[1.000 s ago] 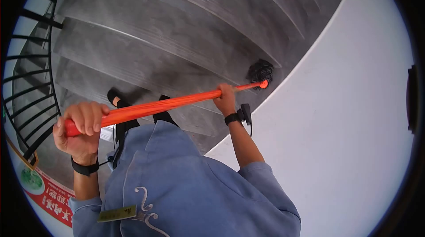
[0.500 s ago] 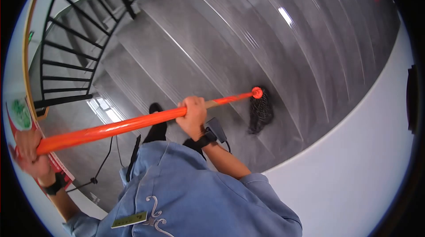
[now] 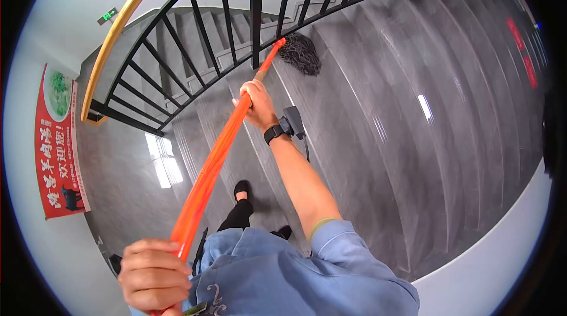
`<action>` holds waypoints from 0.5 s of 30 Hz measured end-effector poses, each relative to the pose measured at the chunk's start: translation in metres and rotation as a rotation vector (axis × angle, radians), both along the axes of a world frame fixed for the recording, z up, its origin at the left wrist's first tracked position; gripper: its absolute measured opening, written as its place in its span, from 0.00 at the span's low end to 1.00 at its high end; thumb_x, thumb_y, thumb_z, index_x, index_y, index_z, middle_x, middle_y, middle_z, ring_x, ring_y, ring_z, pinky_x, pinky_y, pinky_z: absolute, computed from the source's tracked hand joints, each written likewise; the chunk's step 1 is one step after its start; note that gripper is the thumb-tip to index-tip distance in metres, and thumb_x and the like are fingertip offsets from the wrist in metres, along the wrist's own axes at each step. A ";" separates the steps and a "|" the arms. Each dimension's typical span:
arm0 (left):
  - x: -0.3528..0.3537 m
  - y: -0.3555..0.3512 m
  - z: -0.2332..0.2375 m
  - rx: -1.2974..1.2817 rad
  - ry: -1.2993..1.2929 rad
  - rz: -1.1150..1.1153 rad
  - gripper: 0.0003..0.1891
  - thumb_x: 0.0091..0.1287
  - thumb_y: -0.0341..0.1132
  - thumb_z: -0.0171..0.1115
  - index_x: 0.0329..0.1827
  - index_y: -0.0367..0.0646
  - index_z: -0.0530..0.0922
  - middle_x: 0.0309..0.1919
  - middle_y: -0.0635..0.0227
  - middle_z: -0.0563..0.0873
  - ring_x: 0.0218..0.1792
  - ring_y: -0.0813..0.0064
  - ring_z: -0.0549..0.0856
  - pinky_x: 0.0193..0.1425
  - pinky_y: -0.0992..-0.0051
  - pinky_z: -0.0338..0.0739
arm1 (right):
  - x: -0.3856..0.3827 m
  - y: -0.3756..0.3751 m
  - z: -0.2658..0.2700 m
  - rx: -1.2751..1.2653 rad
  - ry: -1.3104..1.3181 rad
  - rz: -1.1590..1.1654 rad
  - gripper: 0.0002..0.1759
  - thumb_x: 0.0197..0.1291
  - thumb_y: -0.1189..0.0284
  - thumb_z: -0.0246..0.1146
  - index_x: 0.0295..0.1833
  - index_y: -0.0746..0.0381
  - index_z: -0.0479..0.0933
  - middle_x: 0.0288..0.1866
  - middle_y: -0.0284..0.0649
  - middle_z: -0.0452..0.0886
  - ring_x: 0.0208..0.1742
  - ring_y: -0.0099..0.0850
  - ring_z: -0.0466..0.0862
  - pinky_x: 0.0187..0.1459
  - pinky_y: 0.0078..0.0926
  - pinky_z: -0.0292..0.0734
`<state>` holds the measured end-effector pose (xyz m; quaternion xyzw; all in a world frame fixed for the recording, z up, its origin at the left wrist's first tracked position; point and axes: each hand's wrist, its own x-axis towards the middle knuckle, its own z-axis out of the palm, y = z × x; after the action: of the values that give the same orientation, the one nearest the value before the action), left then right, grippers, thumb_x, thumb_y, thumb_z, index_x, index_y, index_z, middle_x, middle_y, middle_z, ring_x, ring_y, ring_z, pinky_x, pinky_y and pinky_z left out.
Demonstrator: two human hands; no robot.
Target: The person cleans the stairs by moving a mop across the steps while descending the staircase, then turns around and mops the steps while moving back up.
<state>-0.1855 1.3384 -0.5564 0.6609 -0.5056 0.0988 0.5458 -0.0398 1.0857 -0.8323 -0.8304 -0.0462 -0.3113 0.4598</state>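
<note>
An orange mop handle (image 3: 215, 159) runs from the lower left up to a dark mop head (image 3: 300, 54), which lies on a grey stair beside the black railing. My left hand (image 3: 155, 274) is wrapped round the handle's near end at the bottom left. Further up, my right hand (image 3: 258, 102) grips the handle, its arm stretched forward. A black band with a grey device (image 3: 292, 122) sits at my right wrist.
Grey steps (image 3: 366, 115) curve across the view. A black railing (image 3: 256, 15) with a wooden handrail (image 3: 112, 38) bounds them at the upper left. A red poster (image 3: 53, 162) hangs on the left wall. My feet (image 3: 242, 189) are on the steps below.
The mop head has moved from the wall side of the stairs to the railing. My right hand has gone forward, my left hand down and to the right, and the view has turned.
</note>
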 end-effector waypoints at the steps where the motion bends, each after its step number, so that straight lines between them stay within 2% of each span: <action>1: -0.010 0.009 -0.001 0.002 -0.003 0.009 0.18 0.64 0.41 0.55 0.19 0.40 0.68 0.15 0.65 0.74 0.17 0.68 0.74 0.28 0.66 0.75 | -0.010 0.003 0.005 0.002 -0.003 0.009 0.11 0.45 0.74 0.65 0.31 0.61 0.68 0.33 0.43 0.72 0.42 0.45 0.73 0.46 0.37 0.70; 3: -0.028 0.043 0.000 -0.093 0.027 0.100 0.14 0.59 0.45 0.50 0.18 0.51 0.65 0.18 0.75 0.72 0.22 0.76 0.72 0.41 0.64 0.63 | -0.031 0.011 0.024 -0.008 -0.022 0.001 0.12 0.46 0.71 0.66 0.27 0.60 0.68 0.29 0.41 0.72 0.38 0.44 0.74 0.43 0.38 0.68; 5: -0.040 0.077 0.022 -0.186 0.083 0.077 0.14 0.58 0.44 0.49 0.17 0.52 0.63 0.12 0.75 0.68 0.20 0.80 0.70 0.40 0.67 0.60 | -0.069 0.024 0.039 -0.005 -0.013 -0.014 0.12 0.47 0.70 0.66 0.26 0.60 0.67 0.27 0.41 0.71 0.36 0.43 0.74 0.41 0.39 0.67; 8: -0.070 0.108 0.062 -0.464 0.188 0.291 0.13 0.55 0.43 0.47 0.16 0.54 0.58 0.10 0.75 0.65 0.18 0.82 0.65 0.39 0.69 0.57 | -0.139 0.033 0.065 -0.017 0.023 -0.043 0.13 0.48 0.68 0.65 0.24 0.59 0.67 0.25 0.40 0.71 0.34 0.42 0.73 0.38 0.40 0.65; 9: -0.071 0.118 0.079 -0.311 0.126 0.160 0.13 0.64 0.40 0.48 0.20 0.49 0.68 0.16 0.70 0.74 0.21 0.77 0.73 0.43 0.70 0.65 | -0.163 0.033 0.073 -0.045 0.069 -0.033 0.13 0.49 0.67 0.65 0.24 0.59 0.67 0.25 0.39 0.71 0.33 0.42 0.73 0.37 0.40 0.64; 10: -0.077 0.117 0.095 -0.308 0.111 0.124 0.13 0.64 0.41 0.48 0.20 0.49 0.68 0.15 0.71 0.73 0.20 0.78 0.72 0.42 0.70 0.65 | -0.186 0.033 0.082 -0.042 0.065 -0.047 0.13 0.49 0.67 0.65 0.24 0.59 0.67 0.25 0.39 0.71 0.33 0.42 0.73 0.37 0.40 0.64; 12: -0.082 0.098 0.126 -0.379 0.113 0.079 0.14 0.65 0.42 0.49 0.20 0.49 0.68 0.14 0.72 0.71 0.19 0.79 0.71 0.39 0.71 0.66 | -0.234 0.035 0.098 -0.011 -0.004 -0.092 0.16 0.51 0.66 0.66 0.22 0.59 0.66 0.20 0.39 0.69 0.26 0.41 0.72 0.29 0.38 0.64; 15: -0.080 0.065 0.163 -0.471 0.155 0.003 0.16 0.66 0.43 0.50 0.20 0.49 0.67 0.13 0.75 0.68 0.17 0.80 0.69 0.35 0.73 0.67 | -0.306 0.038 0.119 0.011 0.039 -0.094 0.18 0.52 0.67 0.68 0.21 0.59 0.66 0.18 0.38 0.69 0.22 0.40 0.72 0.27 0.37 0.64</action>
<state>-0.2656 1.4034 -0.3939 0.5219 -0.4243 0.1638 0.7217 -0.3460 1.1235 -0.7129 -0.8350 0.0035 -0.3167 0.4500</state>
